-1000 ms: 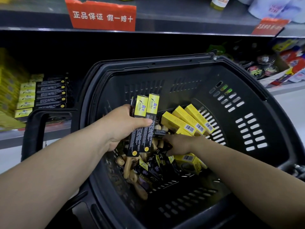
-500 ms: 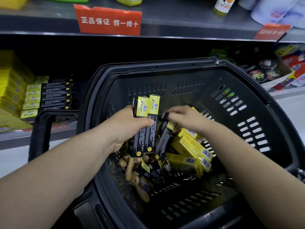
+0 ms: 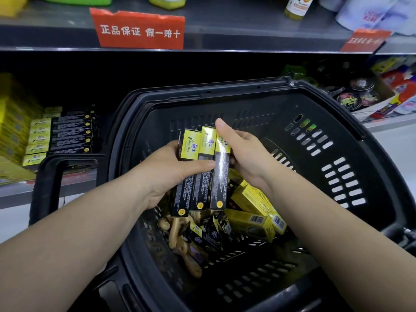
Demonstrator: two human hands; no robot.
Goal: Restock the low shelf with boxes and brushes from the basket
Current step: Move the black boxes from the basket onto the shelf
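Observation:
A black plastic basket [image 3: 351, 140] fills the middle of the view. Over it my left hand [image 3: 166, 172] grips three long black-and-yellow boxes [image 3: 202, 176] side by side, upright. My right hand [image 3: 245, 154] presses the rightmost of these boxes against the others, thumb at its yellow top. In the basket lie yellow boxes [image 3: 254, 206], more black-and-yellow boxes [image 3: 209, 235] and wooden-handled brushes [image 3: 177, 235]. On the low shelf [image 3: 15, 192] at the left stands a stack of matching black-and-yellow boxes [image 3: 60, 136].
The basket's black handle [image 3: 47, 183] rises in front of the low shelf. Yellow packs [image 3: 11, 131] stand at the shelf's far left. Round tins [image 3: 358, 93] and colourful packets sit on the shelf at the right. A red sign [image 3: 139, 30] hangs on the upper shelf edge.
My right hand has lifted a third black-and-yellow box out of the basket and set it beside the two in my left hand. The view has moved closer.

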